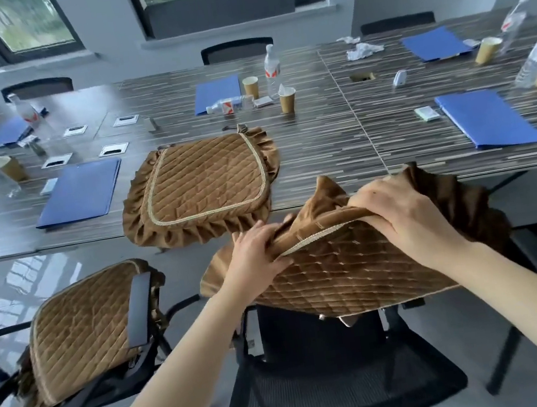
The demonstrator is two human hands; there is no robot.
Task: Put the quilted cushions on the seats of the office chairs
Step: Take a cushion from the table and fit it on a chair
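Long striped table (pixel 321 148) as landmark. On it: blue folders (pixel 81 193), paper cups (pixel 287 100), water bottles (pixel 271 66), crumpled tissue (pixel 363 50). Behind it: windows (pixel 31 22).

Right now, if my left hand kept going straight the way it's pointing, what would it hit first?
Probably the ruffled edge of the cushion on the table, just beyond the left hand, which grips the held cushion. Depth is unclear.
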